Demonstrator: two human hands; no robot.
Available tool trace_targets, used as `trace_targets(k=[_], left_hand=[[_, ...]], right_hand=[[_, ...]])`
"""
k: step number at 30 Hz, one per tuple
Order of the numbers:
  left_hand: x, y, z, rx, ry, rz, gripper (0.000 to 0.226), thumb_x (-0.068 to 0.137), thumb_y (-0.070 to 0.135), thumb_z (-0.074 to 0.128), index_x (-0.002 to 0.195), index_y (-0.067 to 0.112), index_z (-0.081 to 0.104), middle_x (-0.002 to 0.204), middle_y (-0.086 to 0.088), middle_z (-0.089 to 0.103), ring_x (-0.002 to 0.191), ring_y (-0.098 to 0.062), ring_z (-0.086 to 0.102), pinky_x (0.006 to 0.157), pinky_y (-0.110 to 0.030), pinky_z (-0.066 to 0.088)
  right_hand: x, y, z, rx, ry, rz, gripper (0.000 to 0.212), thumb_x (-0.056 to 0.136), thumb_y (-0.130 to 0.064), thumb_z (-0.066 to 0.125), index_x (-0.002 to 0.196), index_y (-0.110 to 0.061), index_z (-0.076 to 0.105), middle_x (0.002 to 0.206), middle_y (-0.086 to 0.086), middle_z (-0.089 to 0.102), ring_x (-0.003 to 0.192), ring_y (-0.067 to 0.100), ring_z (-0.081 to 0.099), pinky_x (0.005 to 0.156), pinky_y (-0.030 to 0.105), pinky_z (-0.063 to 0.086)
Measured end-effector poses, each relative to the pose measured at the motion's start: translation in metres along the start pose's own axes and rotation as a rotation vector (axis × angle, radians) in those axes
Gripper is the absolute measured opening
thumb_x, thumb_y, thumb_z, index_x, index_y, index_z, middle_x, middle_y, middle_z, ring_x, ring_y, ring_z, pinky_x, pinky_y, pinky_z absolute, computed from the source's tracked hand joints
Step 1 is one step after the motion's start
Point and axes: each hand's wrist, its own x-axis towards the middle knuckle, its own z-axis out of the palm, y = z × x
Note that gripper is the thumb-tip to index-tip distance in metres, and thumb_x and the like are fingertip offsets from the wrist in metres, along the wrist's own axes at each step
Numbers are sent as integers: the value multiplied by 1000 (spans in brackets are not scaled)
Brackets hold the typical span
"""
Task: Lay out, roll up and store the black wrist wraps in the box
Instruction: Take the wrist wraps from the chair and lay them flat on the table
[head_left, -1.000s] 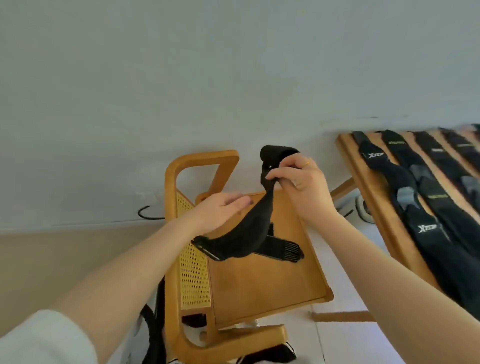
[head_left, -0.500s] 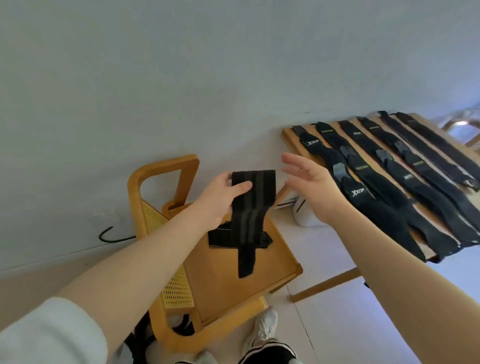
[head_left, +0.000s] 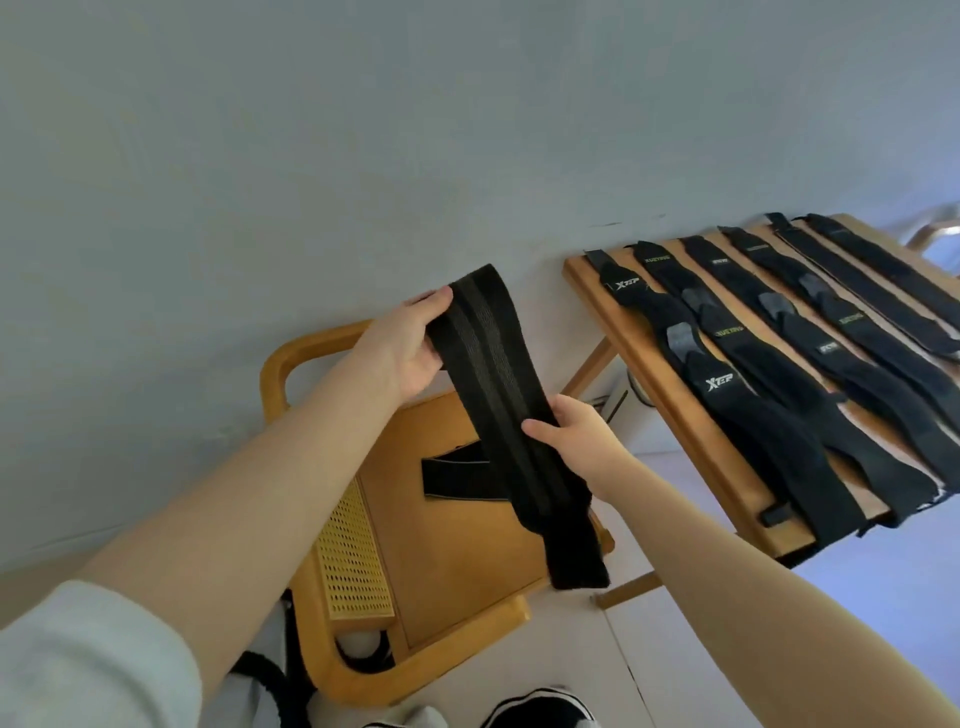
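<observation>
Fingers of left hand (head_left: 402, 353) and right hand (head_left: 576, 436) are gripping a long black striped elastic wrist wrap (head_left: 498, 405), at nine o'clock from the wooden counter (head_left: 654, 364).

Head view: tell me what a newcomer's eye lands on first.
First, the black wrist wrap stretched in mid-air at centre, its top pinched by the left hand, its middle gripped by the right hand. Next, the row of wraps laid flat on the wooden table at right. Below sits a wooden chair.
</observation>
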Motion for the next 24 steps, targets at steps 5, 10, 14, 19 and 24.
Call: trace_targets(k=[5,10,14,19,24], left_hand=[[17,-30,-42,691,77,-31,73,95,14,54,151,18,10,123,-7,52,106,-23,59,92,-39,51],[-11,-64,-63,1601,-429,282,97,86,2,60,148,41,-3,159,8,6,126,-6,42,86,-19,49],[-22,-81,-79,1707,-589,727,81,83,27,71,147,36,23,157,8,15,140,-4,17,112,-27,23],[-32,-64,-61,1136,-278,616,16,85,18,68,100,23,67,97,9,69,92,-1,61,76,-11,45],[-23,-45,-45,635,-85,375,8,88,21,64,83,27,66,85,8,70,92,-12,64,85,-32,53]], right_hand=[[-4,-5,-12,39,-108,146,24,86,-17,66,108,-19,56,106,4,65,99,19,63,88,35,50],[-1,-12,3,374,-223,413,28,89,-16,63,115,-8,58,112,13,65,103,29,63,97,44,47],[-1,-17,16,635,-194,501,26,92,-11,57,118,-3,55,116,15,63,102,29,63,89,39,51],[-6,-27,5,694,-125,446,19,93,-9,56,111,0,56,103,18,66,87,26,69,64,33,60],[-6,-25,-13,406,-4,199,29,97,-34,51,114,-12,59,109,8,64,92,19,62,71,27,51]])
